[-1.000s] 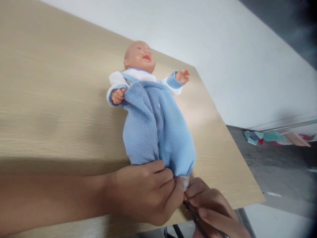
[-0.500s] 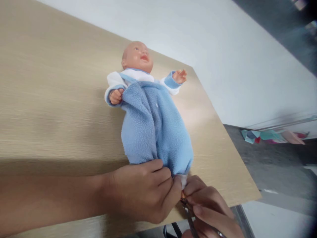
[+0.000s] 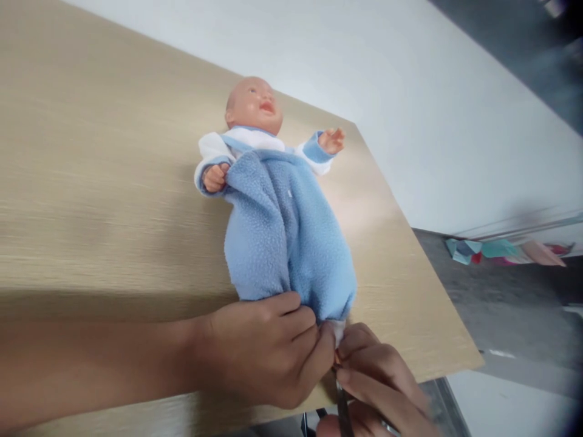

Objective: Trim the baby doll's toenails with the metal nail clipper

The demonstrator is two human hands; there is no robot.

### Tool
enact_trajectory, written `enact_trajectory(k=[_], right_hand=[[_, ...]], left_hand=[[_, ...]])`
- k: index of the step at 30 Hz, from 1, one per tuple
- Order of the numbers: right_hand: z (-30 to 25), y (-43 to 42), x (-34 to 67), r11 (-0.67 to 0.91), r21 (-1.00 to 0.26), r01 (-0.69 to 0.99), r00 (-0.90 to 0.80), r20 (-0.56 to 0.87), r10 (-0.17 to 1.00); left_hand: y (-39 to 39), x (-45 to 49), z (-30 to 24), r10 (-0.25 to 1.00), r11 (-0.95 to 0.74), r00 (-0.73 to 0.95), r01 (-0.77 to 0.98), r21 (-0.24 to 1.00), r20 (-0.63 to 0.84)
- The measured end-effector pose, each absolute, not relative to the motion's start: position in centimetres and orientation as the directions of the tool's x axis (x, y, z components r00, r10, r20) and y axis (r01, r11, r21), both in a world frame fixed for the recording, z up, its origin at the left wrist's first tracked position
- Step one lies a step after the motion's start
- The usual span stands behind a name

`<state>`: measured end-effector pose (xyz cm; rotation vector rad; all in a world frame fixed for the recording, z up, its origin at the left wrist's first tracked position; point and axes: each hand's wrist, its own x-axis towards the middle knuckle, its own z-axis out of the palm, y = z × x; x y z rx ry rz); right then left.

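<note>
The baby doll (image 3: 255, 106) is lying face-up on the wooden table (image 3: 91, 182), with a blue fleece suit (image 3: 286, 237) enclosing its body and legs. The left hand (image 3: 268, 355) is gripping the suit's lower end, fingers closed around it. The right hand (image 3: 378, 379) is pinching the white cuff (image 3: 337, 331) just beside it.

Both hands are bare. The left hand (image 3: 268, 355) runs into a long bare forearm (image 3: 100, 364) that reaches the left edge of the picture uncovered. The right hand (image 3: 380, 379) shows only from the knuckles to the back of the hand, cut off by the bottom edge. On one of its fingers a small pale, shiny band (image 3: 388, 427) glints, too blurred to make out further. The nails that show look short and plain.
</note>
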<state>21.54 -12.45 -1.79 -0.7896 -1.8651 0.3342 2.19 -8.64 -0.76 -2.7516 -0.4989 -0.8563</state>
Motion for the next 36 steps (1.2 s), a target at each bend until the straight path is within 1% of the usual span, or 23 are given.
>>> enact_trajectory(k=[3, 7, 11, 13, 17, 21, 25, 31, 36], right_hand=[[-0.8, -12.3, 21.2, 0.768, -0.523, 0.369, -0.267, 0.732, 0.626], [0.3, -12.0, 20.3, 0.748, -0.554, 0.365, -0.301, 0.69, 0.658], [0.1, -11.9, 20.2, 0.769, -0.543, 0.338, -0.257, 0.732, 0.63], [-0.1, -11.9, 20.4, 0.771, -0.556, 0.31, -0.24, 0.739, 0.63], [-0.1, -12.0, 20.8, 0.736, -0.612, 0.29, -0.251, 0.693, 0.676], [0.3, -12.1, 21.1, 0.699, -0.657, 0.283, -0.291, 0.635, 0.715], [0.2, -12.5, 21.2, 0.652, -0.706, 0.276, -0.233, 0.609, 0.759], [-0.1, -12.8, 21.2, 0.634, -0.72, 0.281, -0.213, 0.598, 0.773], [-0.1, -12.6, 21.3, 0.621, -0.726, 0.296, -0.223, 0.58, 0.783]], left_hand=[[-8.7, 2.2, -0.8, 0.258, -0.913, 0.767, 0.393, -0.112, 0.588], [-8.7, 2.2, -0.7, 0.259, -0.909, 0.779, 0.397, -0.129, 0.571], [-8.6, 2.3, -0.7, 0.261, -0.903, 0.775, 0.407, -0.138, 0.575], [-8.5, 2.3, -0.8, 0.257, -0.908, 0.767, 0.4, -0.125, 0.588], [-8.5, 2.4, -0.8, 0.251, -0.923, 0.765, 0.375, -0.093, 0.593], [-8.5, 2.3, -0.7, 0.258, -0.919, 0.777, 0.381, -0.103, 0.575], [-8.5, 2.3, -0.7, 0.257, -0.92, 0.777, 0.378, -0.1, 0.575], [-8.6, 2.3, -0.6, 0.256, -0.927, 0.774, 0.366, -0.079, 0.58], [-8.7, 2.2, -0.7, 0.257, -0.924, 0.787, 0.369, -0.095, 0.562]])
